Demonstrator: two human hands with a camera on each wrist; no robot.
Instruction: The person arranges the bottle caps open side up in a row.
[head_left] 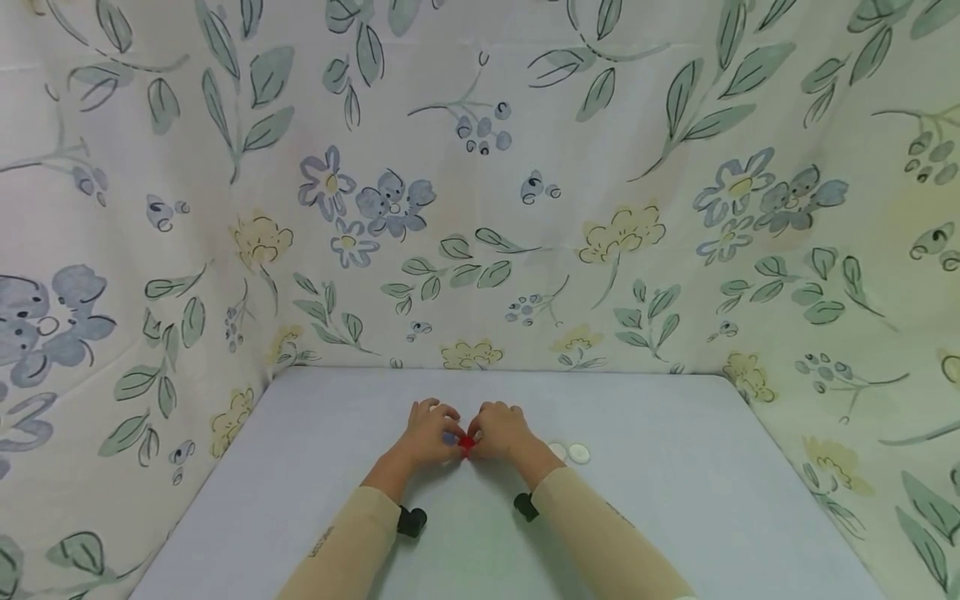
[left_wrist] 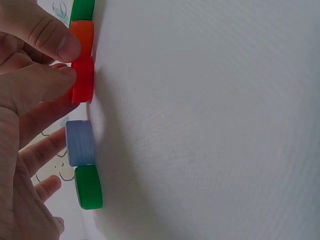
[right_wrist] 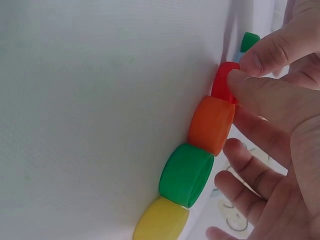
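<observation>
A red bottle cap (head_left: 467, 443) lies between my two hands at the middle of the table. My left hand (head_left: 431, 433) pinches its left side with thumb and fingers, the other fingers spread behind. From the right, my right hand (head_left: 501, 431) holds the same cap, its thumb on the near face in the right wrist view. Right beside the red cap stands an orange cap (right_wrist: 210, 122), followed by a green cap (right_wrist: 182, 170) and a yellow cap (right_wrist: 160, 220). Beyond a small gap on the left are a blue ribbed cap (left_wrist: 80, 144) and another green cap (left_wrist: 89, 187).
Two whitish round discs (head_left: 578, 453) lie on the white table (head_left: 675, 500) just right of my right forearm. A floral curtain (head_left: 480, 208) hangs behind the table's far edge and along both sides. Black wrist cameras (head_left: 412, 522) sit under both sleeves.
</observation>
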